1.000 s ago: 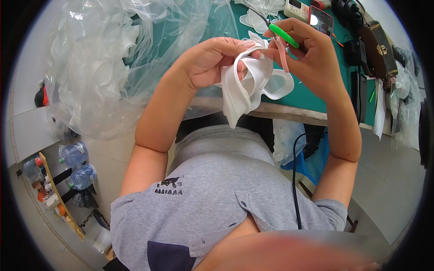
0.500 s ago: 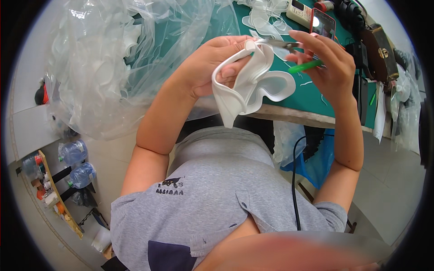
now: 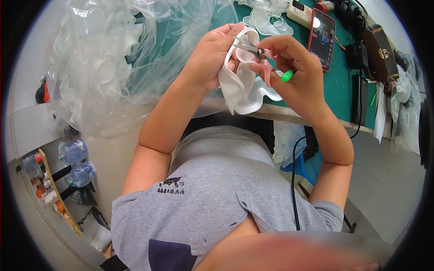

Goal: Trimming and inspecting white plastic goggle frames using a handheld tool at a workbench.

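My left hand (image 3: 203,63) grips a white, soft goggle-shaped piece (image 3: 229,86) by its upper rim, above the table's near edge. Its thick curved lip droops toward me, and some of my left fingers sit inside the opening. In my right hand (image 3: 300,67) are small scissors with pink handles (image 3: 267,72). The scissors' metal blades are parted and lie across the piece's upper rim, close to my left fingertips; whether they touch the rim I cannot tell. A bright green-ended stick (image 3: 287,76) also pokes out of my right palm.
A large clear plastic bag (image 3: 99,77) of white pieces covers the left of the green table (image 3: 303,101). Translucent flat pieces (image 3: 269,18) lie at the back. A red-cased phone (image 3: 322,40), a pale boxy device (image 3: 298,12) and a brown case (image 3: 379,52) stand at the right.
My right hand has come left and closer to my left hand, bringing the scissors onto the white piece's rim. The piece has turned and risen slightly. The phone is now uncovered.
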A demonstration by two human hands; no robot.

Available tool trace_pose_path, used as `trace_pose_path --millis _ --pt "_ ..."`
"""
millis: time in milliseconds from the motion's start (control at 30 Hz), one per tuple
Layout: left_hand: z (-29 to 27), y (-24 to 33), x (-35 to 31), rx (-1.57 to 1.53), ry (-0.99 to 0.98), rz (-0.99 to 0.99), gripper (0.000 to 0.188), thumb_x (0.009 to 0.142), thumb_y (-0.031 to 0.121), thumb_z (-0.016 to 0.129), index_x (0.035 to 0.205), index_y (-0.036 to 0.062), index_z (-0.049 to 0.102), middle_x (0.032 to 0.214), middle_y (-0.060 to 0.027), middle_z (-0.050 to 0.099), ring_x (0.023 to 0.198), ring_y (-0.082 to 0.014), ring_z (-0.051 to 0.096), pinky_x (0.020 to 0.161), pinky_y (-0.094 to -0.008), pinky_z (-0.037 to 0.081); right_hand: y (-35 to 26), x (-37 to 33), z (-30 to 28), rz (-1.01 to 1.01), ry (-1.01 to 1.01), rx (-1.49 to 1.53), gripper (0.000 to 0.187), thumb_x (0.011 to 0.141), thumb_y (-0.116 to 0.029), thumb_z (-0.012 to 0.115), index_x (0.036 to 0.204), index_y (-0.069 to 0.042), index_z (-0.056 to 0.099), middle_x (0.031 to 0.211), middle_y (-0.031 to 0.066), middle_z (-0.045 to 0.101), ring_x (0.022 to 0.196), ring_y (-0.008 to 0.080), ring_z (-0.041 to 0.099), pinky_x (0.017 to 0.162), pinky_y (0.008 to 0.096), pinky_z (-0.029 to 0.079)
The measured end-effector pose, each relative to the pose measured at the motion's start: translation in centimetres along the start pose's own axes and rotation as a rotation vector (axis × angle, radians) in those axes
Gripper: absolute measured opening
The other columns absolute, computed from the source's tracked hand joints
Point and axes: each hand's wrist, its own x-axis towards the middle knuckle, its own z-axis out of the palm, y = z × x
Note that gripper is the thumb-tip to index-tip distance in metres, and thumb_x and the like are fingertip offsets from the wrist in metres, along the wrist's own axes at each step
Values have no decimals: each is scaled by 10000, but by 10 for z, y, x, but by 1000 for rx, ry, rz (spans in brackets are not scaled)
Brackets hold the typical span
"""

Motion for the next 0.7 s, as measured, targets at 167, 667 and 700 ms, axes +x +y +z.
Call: trace_pose_path --millis 167,667,700 --pt "-17 15 -2 -275 -320 -127 216 1018 190 345 1070 -6 420 575 15 454 367 -20 423 320 -148 351 17 7 -3 23 358 218 255 785 -1 703 1004 -40 580 825 -9 614 734 31 553 632 142 427" --pt "-17 16 2 -487 -456 -324 396 1040 306 197 835 67 437 427 11 420 319 -61 375 308 -166 306 7 9 -33 15 286 71 341 783 -54 739 1094 -26 602 877 22 652 742 39 570 661 165 471" --pt "-17 15 2 -486 -454 -322 396 1040 306 197 835 67 437 427 11 420 319 -61 375 308 -166 306 5 9 -34 14 284 73 341 783 -54 739 1094 -26 602 877 22 652 742 39 570 661 165 471"
